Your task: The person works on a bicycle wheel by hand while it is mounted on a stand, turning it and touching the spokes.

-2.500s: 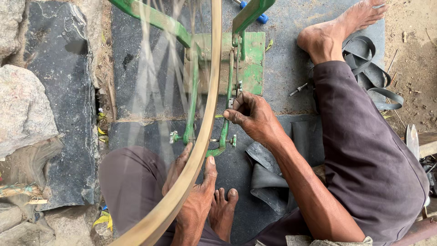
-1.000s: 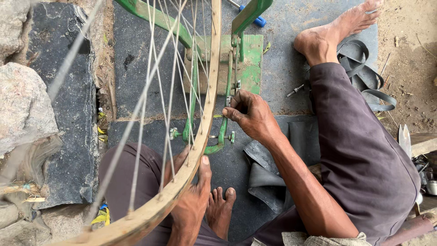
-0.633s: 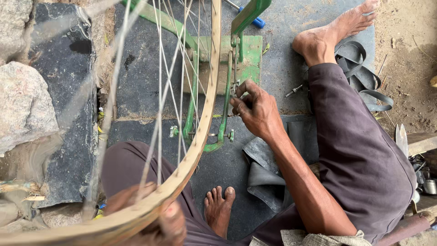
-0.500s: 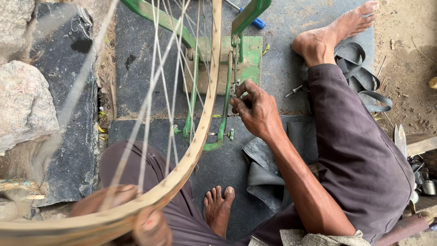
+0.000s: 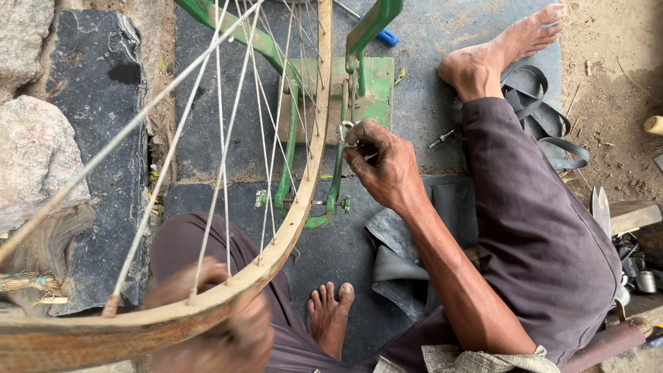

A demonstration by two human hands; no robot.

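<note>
A bare bicycle wheel rim (image 5: 304, 200) with thin steel spokes (image 5: 224, 159) sits in a green metal stand (image 5: 359, 90) on the ground. My left hand (image 5: 214, 324), blurred and close to the camera, grips the near part of the rim at the bottom. My right hand (image 5: 383, 166) reaches to the stand's upright and pinches a small round metal spoke tool (image 5: 345, 132) beside the rim. My legs in dark trousers lie either side of the stand, with my bare feet (image 5: 330, 314) showing.
Dark stone slabs (image 5: 97, 103) and rough rocks (image 5: 34, 152) lie on the left. Black rubber tubes (image 5: 545, 117) lie near my far foot, more rubber (image 5: 397, 262) under my arm. A blue-handled tool (image 5: 383, 36) is behind the stand. Small metal items (image 5: 632, 269) sit at right.
The wheel has turned in the stand. My left hand slid down the rim toward the camera. My right hand rose from the lower stand arm to the upright.
</note>
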